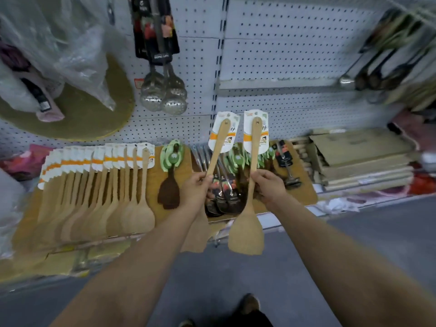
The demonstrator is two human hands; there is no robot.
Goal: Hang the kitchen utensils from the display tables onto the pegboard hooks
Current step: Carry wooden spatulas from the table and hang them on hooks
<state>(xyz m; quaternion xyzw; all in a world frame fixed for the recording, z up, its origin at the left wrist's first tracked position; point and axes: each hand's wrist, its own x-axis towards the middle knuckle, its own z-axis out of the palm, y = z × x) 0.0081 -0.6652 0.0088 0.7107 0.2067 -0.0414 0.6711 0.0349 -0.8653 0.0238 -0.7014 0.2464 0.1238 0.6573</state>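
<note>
My left hand [193, 188] grips the handle of a wooden spatula [218, 147], whose blade is mostly hidden behind my forearm. A second wooden spatula [246, 228] is held at mid-handle by my right hand [269, 187], its blade hanging below my wrist. Both carry white and orange card labels at their upper ends, raised in front of the white pegboard [295, 55]. A row of several matching wooden spatulas [99, 192] hangs low on the left. A dark brown spatula with a green label [169, 182] hangs beside them.
Two steel skimmers [164, 93] hang on the pegboard above left, under black packaging. Black ladles [382, 74] hang at the upper right. Stacked wooden boards [358, 159] lie on the right shelf. Plastic-wrapped goods [59, 43] and a round board fill the upper left. Grey floor lies below.
</note>
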